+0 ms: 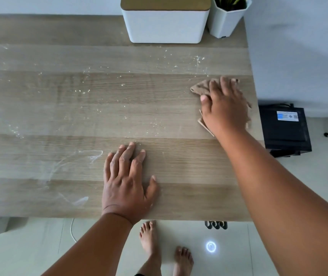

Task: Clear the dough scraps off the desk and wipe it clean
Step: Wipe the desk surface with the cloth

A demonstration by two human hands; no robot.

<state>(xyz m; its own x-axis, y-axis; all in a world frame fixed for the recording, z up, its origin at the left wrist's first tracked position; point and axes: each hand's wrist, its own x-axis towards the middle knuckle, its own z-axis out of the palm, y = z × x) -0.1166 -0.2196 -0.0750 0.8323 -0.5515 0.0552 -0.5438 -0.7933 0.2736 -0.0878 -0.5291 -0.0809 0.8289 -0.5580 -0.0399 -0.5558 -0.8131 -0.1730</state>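
The wooden desk (39, 120) carries white flour smears (75, 160). Near its right edge, the right hand (225, 108) presses flat on a brown cloth (200, 87). The left hand (126, 182) rests flat, fingers straight, holding nothing.

A white box (165, 24) with a tan lid stands beside a pale plant pot (225, 20) holding green leaves. On the tiled floor (214, 261), a black device (284, 130) with a blue label sits near a white cable (72, 230).
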